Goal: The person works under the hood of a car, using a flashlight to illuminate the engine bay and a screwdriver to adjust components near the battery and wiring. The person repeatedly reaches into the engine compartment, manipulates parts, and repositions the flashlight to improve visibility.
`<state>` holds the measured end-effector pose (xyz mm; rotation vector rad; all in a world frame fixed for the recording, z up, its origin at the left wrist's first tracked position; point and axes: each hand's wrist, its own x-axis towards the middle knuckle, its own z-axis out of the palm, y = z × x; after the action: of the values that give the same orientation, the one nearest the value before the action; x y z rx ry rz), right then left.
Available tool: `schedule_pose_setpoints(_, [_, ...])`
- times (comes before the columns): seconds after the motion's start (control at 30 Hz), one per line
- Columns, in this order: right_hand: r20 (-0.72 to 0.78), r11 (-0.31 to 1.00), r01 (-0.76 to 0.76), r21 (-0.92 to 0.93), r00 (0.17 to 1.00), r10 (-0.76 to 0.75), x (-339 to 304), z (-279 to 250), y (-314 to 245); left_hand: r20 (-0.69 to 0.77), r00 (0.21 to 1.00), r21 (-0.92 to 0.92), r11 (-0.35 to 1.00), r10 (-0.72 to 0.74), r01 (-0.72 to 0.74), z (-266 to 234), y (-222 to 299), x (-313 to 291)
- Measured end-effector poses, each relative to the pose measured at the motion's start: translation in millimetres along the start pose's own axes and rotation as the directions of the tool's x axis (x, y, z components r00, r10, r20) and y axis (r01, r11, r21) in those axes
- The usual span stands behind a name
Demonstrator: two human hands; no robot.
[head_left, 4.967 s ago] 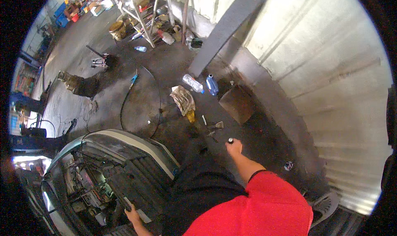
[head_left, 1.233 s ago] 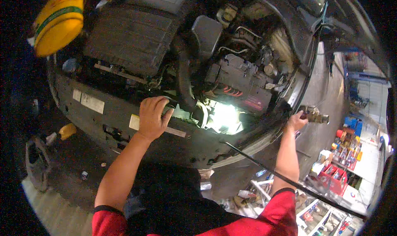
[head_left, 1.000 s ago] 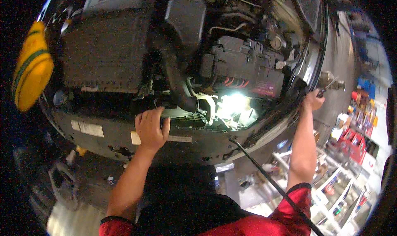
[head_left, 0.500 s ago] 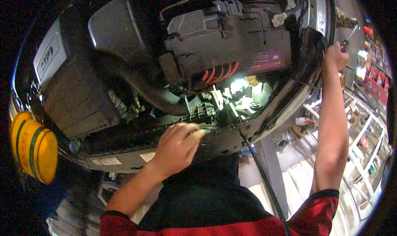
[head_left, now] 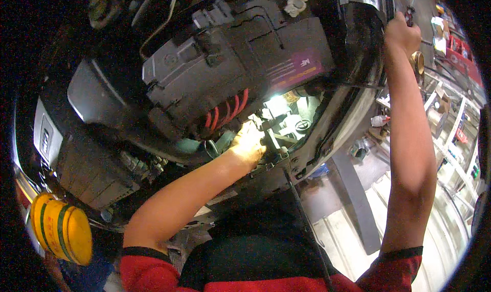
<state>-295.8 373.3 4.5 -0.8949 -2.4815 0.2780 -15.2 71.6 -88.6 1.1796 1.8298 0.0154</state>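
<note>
My left hand [head_left: 249, 144] reaches into the front of a car's engine bay, by the lit cavity beside the front panel. Its fingers are bunched against parts there; glare hides whatever lies between them. Out to the right, beyond the car's edge, my right hand [head_left: 403, 34] is closed around a screwdriver [head_left: 409, 16] with a dark reddish handle, its thin shaft pointing up. Just behind the left hand, a work light [head_left: 276, 105] glows in the cavity. Above sits the battery [head_left: 296, 69] with a purple label, beside red corrugated tubing [head_left: 227, 110].
A black air duct [head_left: 110, 95] and air filter box [head_left: 84, 171] fill the bay's left. A person in a yellow cap [head_left: 64, 228] is at lower left. One dark rod or cable [head_left: 303, 215] slants down toward my torso. White metal racks [head_left: 450, 138] stand at right.
My left hand has moved from the front edge forward into the lit cavity. The right hand still grips the screwdriver, whose shaft now points more upward. The view has shifted.
</note>
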Motion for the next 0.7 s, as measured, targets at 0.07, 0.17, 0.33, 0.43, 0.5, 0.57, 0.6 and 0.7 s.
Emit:
schedule_pose_setpoints(0.07, [0.008, 1.000, -0.002, -0.002, 1.000, 0.002, 1.6, 2.9, 4.2, -0.241, 0.970, -0.229, 0.971, 0.003, -0.060, 10.9, -8.3, 6.4])
schedule_pose_setpoints(0.17, [-0.054, 1.000, 0.022, 0.013, 0.998, -0.021, 7.6, 9.3, 12.0, -0.253, 0.963, -0.061, 0.995, -0.092, 0.079, 17.1, 2.7, 17.5])
schedule_pose_setpoints(0.33, [-0.087, 0.996, 0.069, -0.049, 0.993, -0.073, 17.1, 17.9, 22.3, -0.280, 0.951, 0.067, 0.985, -0.134, 0.159, 28.8, 9.0, 20.1])
schedule_pose_setpoints(0.43, [-0.075, 0.994, 0.068, -0.084, 0.994, -0.075, 20.4, 18.5, 24.1, -0.334, 0.938, 0.107, 0.985, -0.093, 0.136, 35.8, 5.7, 27.7])
schedule_pose_setpoints(0.5, [-0.073, 0.996, 0.066, -0.053, 0.995, -0.070, 19.4, 17.7, 24.5, -0.313, 0.948, 0.212, 0.969, -0.058, 0.129, 41.4, 7.6, 30.7])
schedule_pose_setpoints(0.57, [-0.074, 0.998, 0.057, -0.035, 0.995, -0.060, 18.1, 17.5, 23.0, -0.273, 0.961, 0.304, 0.945, -0.038, 0.124, 47.1, 10.6, 32.5])
schedule_pose_setpoints(0.6, [-0.077, 0.998, 0.049, -0.033, 0.996, -0.051, 17.6, 17.6, 21.8, -0.291, 0.956, 0.283, 0.950, -0.046, 0.132, 49.5, 12.4, 33.8])
schedule_pose_setpoints(0.7, [-0.075, 0.999, 0.022, -0.030, 0.997, -0.024, 15.9, 16.9, 19.5, -0.311, 0.949, 0.340, 0.926, -0.056, 0.166, 56.9, 12.6, 38.6])
